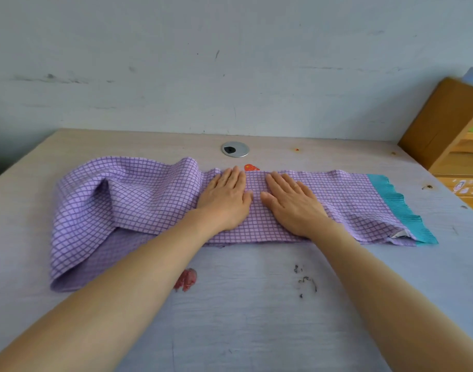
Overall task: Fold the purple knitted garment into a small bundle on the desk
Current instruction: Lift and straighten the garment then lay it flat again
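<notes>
Two bare forearms reach in from the near edge of the desk [257, 331], both hands lying palm down on the garment [149, 200]. Left hand [224, 200] has its fingers straight and together, tips pointing away toward the wall; right hand [294, 205] lies just beside it, fingers straight and slightly spread, angled a little to the left. Neither grips the cloth, and their thumbs nearly meet.

One purple checked garment lies folded into a long band, its long axis running left to right across the desk, crosswise to the fingers. Its teal ribbed hem [401, 208] ends the band well to the right of the right hand; the bulkier, rumpled end lies left of the left hand.

Just beyond the fingertips sits one red sticker [252, 167], and farther on one round metal grommet [235, 149].
</notes>
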A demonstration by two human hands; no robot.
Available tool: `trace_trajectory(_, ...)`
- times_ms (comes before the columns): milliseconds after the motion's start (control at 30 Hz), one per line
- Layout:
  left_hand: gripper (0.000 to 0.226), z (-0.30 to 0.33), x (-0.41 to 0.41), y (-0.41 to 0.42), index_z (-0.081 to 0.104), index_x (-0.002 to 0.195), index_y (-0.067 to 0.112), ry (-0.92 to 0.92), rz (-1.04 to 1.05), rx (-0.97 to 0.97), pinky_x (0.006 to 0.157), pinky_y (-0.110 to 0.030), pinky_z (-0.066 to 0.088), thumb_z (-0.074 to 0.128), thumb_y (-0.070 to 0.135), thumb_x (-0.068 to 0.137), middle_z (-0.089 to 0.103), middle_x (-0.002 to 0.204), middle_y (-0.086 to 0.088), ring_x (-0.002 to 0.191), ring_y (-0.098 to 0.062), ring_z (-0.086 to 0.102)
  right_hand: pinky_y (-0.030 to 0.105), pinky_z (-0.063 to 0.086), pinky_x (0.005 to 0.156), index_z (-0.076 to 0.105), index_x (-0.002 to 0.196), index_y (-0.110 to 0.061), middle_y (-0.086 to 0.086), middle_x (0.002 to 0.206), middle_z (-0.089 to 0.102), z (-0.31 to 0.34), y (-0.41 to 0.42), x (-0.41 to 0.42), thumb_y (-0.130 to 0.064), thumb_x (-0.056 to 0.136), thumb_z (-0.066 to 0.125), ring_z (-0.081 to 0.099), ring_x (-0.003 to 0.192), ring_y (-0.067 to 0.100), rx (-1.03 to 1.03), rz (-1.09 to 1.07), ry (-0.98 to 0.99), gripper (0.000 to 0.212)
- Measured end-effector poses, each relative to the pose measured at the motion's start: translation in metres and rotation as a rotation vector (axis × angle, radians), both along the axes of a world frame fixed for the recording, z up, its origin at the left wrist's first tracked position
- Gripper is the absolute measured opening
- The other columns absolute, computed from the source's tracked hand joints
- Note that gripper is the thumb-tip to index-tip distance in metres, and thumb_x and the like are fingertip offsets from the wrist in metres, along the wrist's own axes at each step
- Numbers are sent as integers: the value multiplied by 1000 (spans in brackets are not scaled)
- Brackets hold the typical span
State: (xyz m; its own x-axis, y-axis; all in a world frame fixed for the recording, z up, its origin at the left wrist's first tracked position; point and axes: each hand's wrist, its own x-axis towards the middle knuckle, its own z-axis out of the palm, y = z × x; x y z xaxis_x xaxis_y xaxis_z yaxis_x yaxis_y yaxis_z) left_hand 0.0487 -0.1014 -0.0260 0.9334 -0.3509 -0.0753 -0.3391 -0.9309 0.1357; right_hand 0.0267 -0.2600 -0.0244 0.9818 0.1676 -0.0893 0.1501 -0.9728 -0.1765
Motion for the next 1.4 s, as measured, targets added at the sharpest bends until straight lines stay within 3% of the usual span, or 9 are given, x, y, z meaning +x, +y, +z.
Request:
trace_trajectory(267, 59, 1, -8, 22, -10, 146, 10, 1, 61, 40, 117, -33, -7, 4, 41, 98, -15, 156, -8, 145, -19, -11, 34, -5, 116, -1, 148, -19, -1, 158, -7, 5, -3, 0, -47, 97, 11, -7, 145, 14, -51, -47, 24, 59)
trace_trajectory(500, 60, 6, -11, 16, 2, 148, 13, -95, -14, 39, 120, -35, 1, 27, 31, 97, 4, 158, -9, 146, -19, 4, 25, 8, 113, 23, 145, -9, 4, 155, 22, 20, 91, -8, -37, 100, 18, 16, 142, 13, 794, 2, -6, 53)
trace_trajectory(667, 55, 24, -23, 66, 19, 146, 9, -240, 85, -2, 118, -37, -3, 35, 15, 94, 15, 157, -7, 146, -18, 7, 31, -1, 115, 9, 148, -21, -5, 158, 8, 4, 95, 1, -45, 98, 8, 3, 145, 10, 358, 39, 3, 56)
trace_trajectory(767, 57, 34, -36, 94, 25, 143, 10, -284, 160, -109, 118, -39, 7, 40, 10, 89, 26, 153, -6, 142, -19, 20, 34, -5, 116, 2, 148, -23, -4, 158, -2, -1, 92, 9, -47, 97, 7, -6, 145, 12, 164, 52, 14, 56)
trace_trajectory(900, 63, 33, -55, 119, 30, 139, 7, -294, 168, -147, 113, -39, 20, 50, 12, 80, 32, 147, -9, 135, -25, 30, 36, -5, 116, 1, 148, -23, -2, 158, -5, -2, 83, 17, -47, 97, 8, -7, 145, 14, 73, 15, -9, 57)
trace_trajectory(1067, 81, 19, -60, 133, 5, 147, 13, -196, 114, -12, 117, -44, 1, 50, 26, 80, 6, 155, -6, 144, -23, 3, 36, -5, 116, 1, 148, -23, -1, 158, -5, -3, 75, 21, -49, 96, 7, -7, 145, 15, 50, -27, -18, 58)
trace_trajectory(1167, 81, 18, -51, 134, 2, 147, 15, -200, 135, 65, 116, -48, 1, 49, 27, 82, 2, 155, -6, 144, -24, 2, 36, -5, 116, 1, 148, -23, -2, 158, -5, -4, 73, 20, -50, 96, 7, -7, 145, 15, 45, -35, -28, 59)
trace_trajectory(1267, 69, 20, -40, 136, 18, 143, 11, -329, 205, 172, 110, -49, 19, 50, 17, 82, 22, 149, -12, 137, -29, 24, 36, -5, 116, 1, 148, -23, -2, 158, -5, -4, 72, 21, -50, 96, 7, -8, 145, 15, 46, -44, -29, 59)
trace_trajectory(1400, 31, 25, -26, 144, 53, 111, 4, -519, 339, 192, 84, -42, 35, 50, 3, 81, 54, 114, -15, 107, -34, 49, 36, -5, 116, 1, 148, -23, -2, 158, -5, -5, 70, 21, -51, 95, 7, -8, 145, 14, 42, -44, -31, 59)
